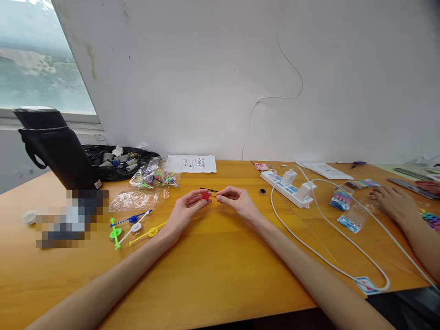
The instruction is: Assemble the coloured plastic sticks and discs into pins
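Observation:
Above the middle of the table, my left hand [185,211] pinches a red plastic spinner arrow [206,195] near its round hub. My right hand [238,201] has its thumb and forefinger closed on the right end of the same arrow. Just behind my fingers lies a thin black arrow [208,189], partly hidden. Left of my left hand rest a green spinner arrow [116,233], a blue one [133,219], a white one [136,228] and a yellow one [153,232]. A small black round piece [263,191] sits right of my right hand.
A clear bag of coloured arrows [156,176] and a flat clear bag [139,199] lie at back left, near a black bottle [58,151] and black bag [147,156]. At right are a power strip [287,189], looping white cables and another person's hand [395,201].

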`<act>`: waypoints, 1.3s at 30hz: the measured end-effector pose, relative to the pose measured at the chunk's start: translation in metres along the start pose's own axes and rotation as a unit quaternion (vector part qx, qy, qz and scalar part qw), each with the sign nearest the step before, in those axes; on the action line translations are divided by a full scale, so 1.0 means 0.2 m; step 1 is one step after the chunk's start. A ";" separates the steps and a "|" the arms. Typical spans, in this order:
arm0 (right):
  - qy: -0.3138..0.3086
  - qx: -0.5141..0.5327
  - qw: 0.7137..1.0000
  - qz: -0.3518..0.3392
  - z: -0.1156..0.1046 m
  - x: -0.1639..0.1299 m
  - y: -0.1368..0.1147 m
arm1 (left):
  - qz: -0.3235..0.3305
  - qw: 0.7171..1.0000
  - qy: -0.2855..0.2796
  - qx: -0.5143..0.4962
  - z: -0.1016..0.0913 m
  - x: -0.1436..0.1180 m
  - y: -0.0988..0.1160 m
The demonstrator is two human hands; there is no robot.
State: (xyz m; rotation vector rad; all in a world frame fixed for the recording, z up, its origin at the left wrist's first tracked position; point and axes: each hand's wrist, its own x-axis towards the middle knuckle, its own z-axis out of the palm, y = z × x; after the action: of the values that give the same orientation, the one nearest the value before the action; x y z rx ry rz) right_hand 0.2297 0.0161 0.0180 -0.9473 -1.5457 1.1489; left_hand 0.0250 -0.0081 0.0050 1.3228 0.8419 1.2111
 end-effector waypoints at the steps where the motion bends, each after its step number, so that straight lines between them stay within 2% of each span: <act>1: 0.003 -0.001 1.000 0.000 0.00 0.00 0.00 | 0.000 1.000 0.000 -0.005 0.00 0.00 0.00; 13: 0.011 -0.084 0.996 -0.025 -0.01 0.00 -0.01 | 0.018 1.000 -0.001 -0.010 0.00 0.00 -0.01; 23: -0.013 -0.067 0.997 -0.042 0.00 0.00 -0.02 | 0.026 1.000 0.015 0.000 0.00 0.00 0.01; 34: 0.008 -0.192 0.976 -0.104 0.00 -0.02 -0.02 | 0.050 0.998 0.003 0.028 0.00 0.00 0.01; 39: 0.003 -0.212 0.969 -0.129 0.02 -0.04 -0.04 | 0.069 0.997 0.007 0.031 -0.01 0.01 0.00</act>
State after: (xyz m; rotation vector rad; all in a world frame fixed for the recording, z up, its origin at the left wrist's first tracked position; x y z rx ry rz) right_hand 0.2279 0.0062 0.0237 -0.9842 -1.8883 0.6413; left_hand 0.0233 -0.0064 0.0044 1.4438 0.8140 1.3130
